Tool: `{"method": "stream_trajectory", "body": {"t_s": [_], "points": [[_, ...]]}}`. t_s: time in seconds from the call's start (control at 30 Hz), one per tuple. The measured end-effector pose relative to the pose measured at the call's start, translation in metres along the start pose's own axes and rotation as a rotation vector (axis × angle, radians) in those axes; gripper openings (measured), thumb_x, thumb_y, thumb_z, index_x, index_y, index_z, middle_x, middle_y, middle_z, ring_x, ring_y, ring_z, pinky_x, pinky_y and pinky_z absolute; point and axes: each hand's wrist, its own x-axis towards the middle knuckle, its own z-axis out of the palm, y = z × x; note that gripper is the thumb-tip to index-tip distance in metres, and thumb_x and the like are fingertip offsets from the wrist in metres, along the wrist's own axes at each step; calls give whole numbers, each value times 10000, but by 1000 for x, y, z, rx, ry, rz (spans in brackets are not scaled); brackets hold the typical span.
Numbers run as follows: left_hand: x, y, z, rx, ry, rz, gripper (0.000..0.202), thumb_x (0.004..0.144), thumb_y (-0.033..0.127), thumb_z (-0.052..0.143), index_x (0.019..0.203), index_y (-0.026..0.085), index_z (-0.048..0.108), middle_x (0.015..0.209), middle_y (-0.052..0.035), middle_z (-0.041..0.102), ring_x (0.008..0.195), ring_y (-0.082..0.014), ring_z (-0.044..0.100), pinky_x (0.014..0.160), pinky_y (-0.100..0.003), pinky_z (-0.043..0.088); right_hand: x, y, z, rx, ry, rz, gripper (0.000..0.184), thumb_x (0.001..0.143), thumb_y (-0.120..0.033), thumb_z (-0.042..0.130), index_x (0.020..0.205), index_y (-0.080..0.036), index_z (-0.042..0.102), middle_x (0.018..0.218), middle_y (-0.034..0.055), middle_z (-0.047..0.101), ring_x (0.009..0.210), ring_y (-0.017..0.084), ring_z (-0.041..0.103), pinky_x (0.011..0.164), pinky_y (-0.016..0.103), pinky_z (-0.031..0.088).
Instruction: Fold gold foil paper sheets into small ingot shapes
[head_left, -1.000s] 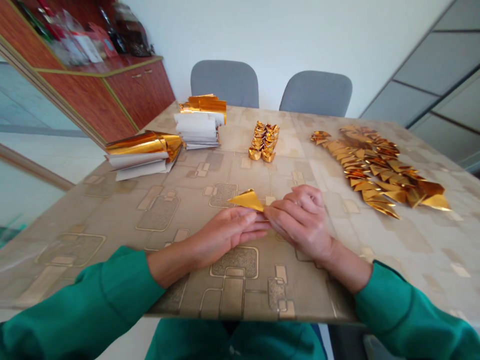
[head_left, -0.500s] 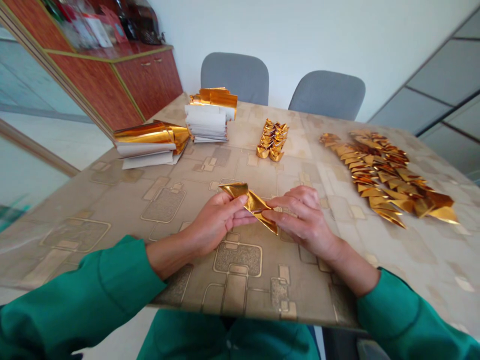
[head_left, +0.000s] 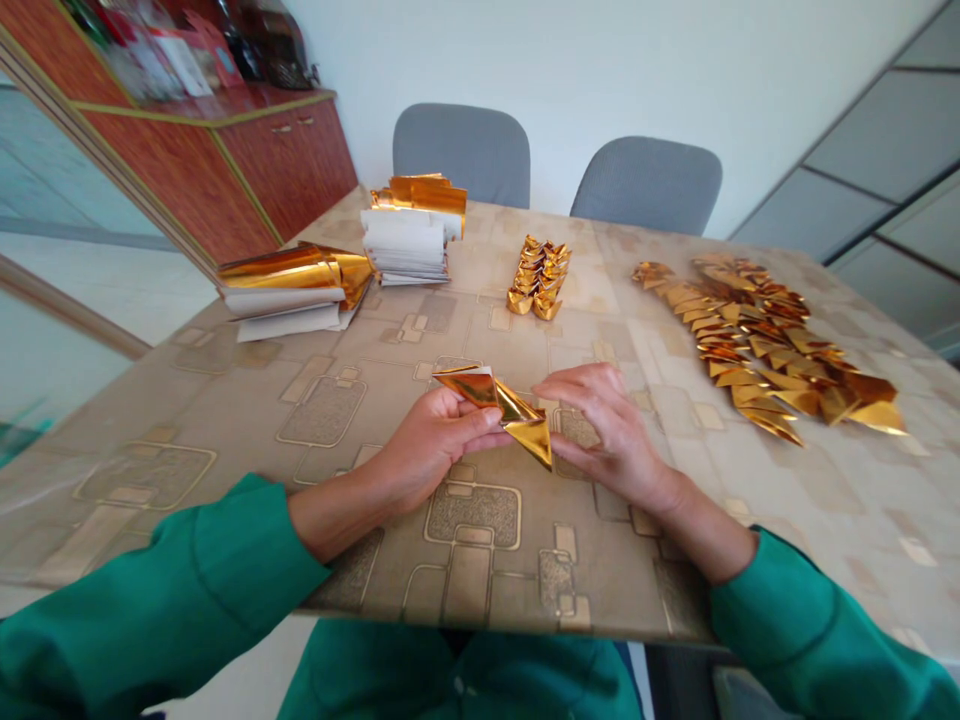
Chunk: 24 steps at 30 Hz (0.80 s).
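Note:
My left hand (head_left: 435,438) is shut on a folded piece of gold foil paper (head_left: 501,405), pinching its upper corner between thumb and fingers. The foil's pointed lower tip hangs toward my right hand (head_left: 607,432), which is open and holds nothing. Its fingertips sit just beside the foil, and I cannot tell if they touch it. Farther off lie a compact double row of folded gold ingot shapes (head_left: 538,278), a large spread of gold foil triangles (head_left: 750,340), and foil-topped stacks of white paper (head_left: 289,295) (head_left: 414,235).
A patterned beige table cover (head_left: 472,515) spans the table, with its near edge below my forearms. Two grey chairs (head_left: 461,155) (head_left: 645,185) stand beyond the far edge. A reddish wooden cabinet (head_left: 289,170) with bottles and bags on top stands at the far left.
The foil has gone from a flat triangle to a looser, opened fold. My right hand has let go and moved slightly right, leaving the foil in my left hand.

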Motion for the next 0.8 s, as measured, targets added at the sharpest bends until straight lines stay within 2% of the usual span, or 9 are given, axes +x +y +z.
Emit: {"method": "stream_trajectory", "body": {"t_s": [0.1,0.2,0.37,0.43,0.5,0.57,0.63,0.7,0.8], "points": [[-1,-1,0,-5,-15,1,150,783,198,758,875,117,671,902,-74,727,876,-205,699,880,-386,559,1,0,0,14,-28,-55,177,912,-242,660,1089,-242,672,1060,46,679,970,200,595,851,380,392],[-2,-1,1,-10,-36,-19,157,789,205,755,894,126,670,909,-67,730,862,-188,699,886,-381,559,1,-1,1,72,-38,-53,101,915,-286,664,994,-265,723,1020,28,687,954,191,592,859,389,381],[-1,-7,-1,59,-79,-20,174,815,216,737,953,120,695,918,-67,735,834,-154,688,884,-337,555,1,-3,8,288,-75,210,91,917,-301,659,901,-229,712,857,17,681,854,168,599,808,349,426],[-1,-8,-2,82,-105,-6,182,823,219,730,971,117,700,935,-76,739,842,-159,688,877,-333,556,-1,-4,12,393,-43,348,111,884,-312,696,853,-208,676,813,8,676,793,154,600,749,313,448],[-1,-8,-2,82,-114,0,205,825,215,728,1005,122,697,962,-82,740,867,-174,691,876,-343,557,-2,-4,15,467,-10,424,164,852,-332,728,796,-200,648,769,-1,665,745,146,595,712,297,452],[0,-5,-1,59,-98,0,205,820,210,732,1002,124,692,974,-82,737,883,-184,693,880,-352,556,-3,-3,15,501,-12,403,146,846,-332,736,815,-206,670,786,6,668,768,155,603,730,310,459],[0,-2,-1,28,-66,-11,185,813,208,734,969,122,683,975,-83,732,897,-194,696,881,-359,558,-3,-1,12,482,-29,326,108,857,-294,725,939,-226,707,863,23,679,848,174,613,786,341,465],[0,2,-1,5,-46,-20,178,800,202,743,940,123,667,969,-83,726,914,-208,699,877,-368,563,-2,1,7,429,-33,244,194,879,-240,693,1073,-249,704,932,34,677,905,185,609,819,364,464],[0,6,-2,-9,-40,-5,187,790,199,750,928,134,640,952,-74,715,920,-219,700,882,-397,564,0,3,2,370,-33,179,196,905,-219,656,1086,-268,713,929,32,666,902,186,605,819,374,468]]}}
